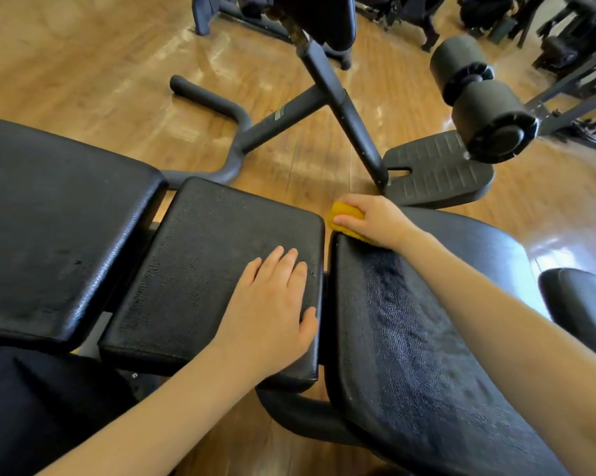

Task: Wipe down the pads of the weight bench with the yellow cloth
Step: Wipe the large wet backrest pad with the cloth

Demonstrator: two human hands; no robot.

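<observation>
On the left lies the big back pad (56, 228), with no hand near it. Next comes the middle pad (200, 255). The left hand (272, 310) rests flat on it, fingers straight, holding nothing. Further right is the long right pad (427, 338). It runs from the far end, by the gap between the pads, down toward the person. A wet-looking strip runs along it. The right hand (375, 219) sits at that far end, fingers curled round the yellow cloth (344, 214). So the next wipe probably pulls the cloth back along the pad, toward the body.
</observation>
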